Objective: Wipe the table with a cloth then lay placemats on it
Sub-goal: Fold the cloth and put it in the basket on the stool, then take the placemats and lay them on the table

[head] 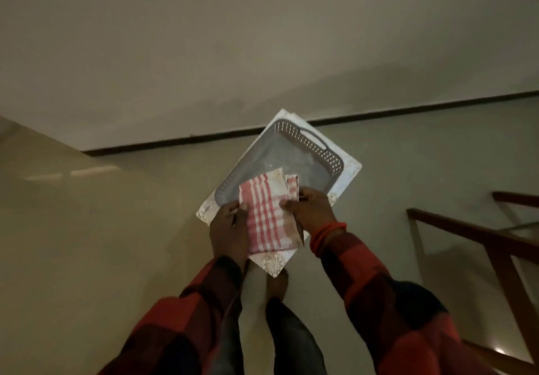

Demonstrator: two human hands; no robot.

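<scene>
- Two hands are in view, and both of them are yours, carrying a small stack in front of your body.
- Your left hand [230, 229] closes on the left edge of the stack, with the thumb pressing on the red and white checked cloth [267, 217].
- Your right hand [310, 214] closes on the right side of the same cloth, the thumb on top of it and the other fingers under the stack, where you cannot see them.
- The cloth is folded and lies on the near end of the grey tray [287, 153], and its far corner is turned up a little.
- The tray has a perforated rim and a handle slot on the far side; the inside of it holds only the cloth.
- Under the tray are the white placemats [348, 167], flat, with a pale pattern at the corners; how many there are, you cannot tell.
- The whole stack is turned like a diamond, one corner pointing to you and one pointing away.
- Both your sleeves are red and dark checked, and an orange bangle [326, 233] sits on the right wrist.
- Below the stack you see your bare foot [277, 283] on the pale floor [116, 229].
- A dark skirting line [437, 106] runs along the bottom of the wall behind.
- At the right edge stands a wooden frame with glass [495, 243], well apart from your hands.
</scene>
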